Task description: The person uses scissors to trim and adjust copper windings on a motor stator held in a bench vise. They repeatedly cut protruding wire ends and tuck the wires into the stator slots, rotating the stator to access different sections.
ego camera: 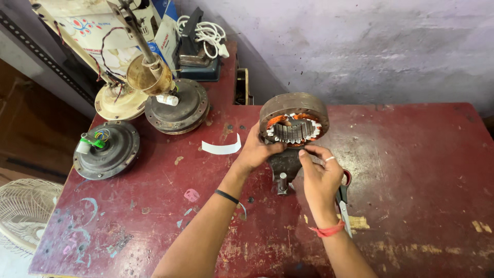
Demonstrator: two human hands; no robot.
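Note:
A round fan motor stator (294, 120) with copper windings and white slot liners stands tilted on edge on a small metal stand (282, 166) on the red table (411, 170). My left hand (257, 151) grips the stator's lower left rim. My right hand (320, 175) pinches at its lower front edge with fingertips, a ring on one finger. Whether the right fingers hold something small I cannot tell.
Scissors (343, 201) lie under my right wrist. A white paper strip (222, 148) lies left of the stator. Three fan motor housings (106, 149) (176, 110) (121, 101) sit at the back left, a white fan guard (23, 211) below the table's left edge.

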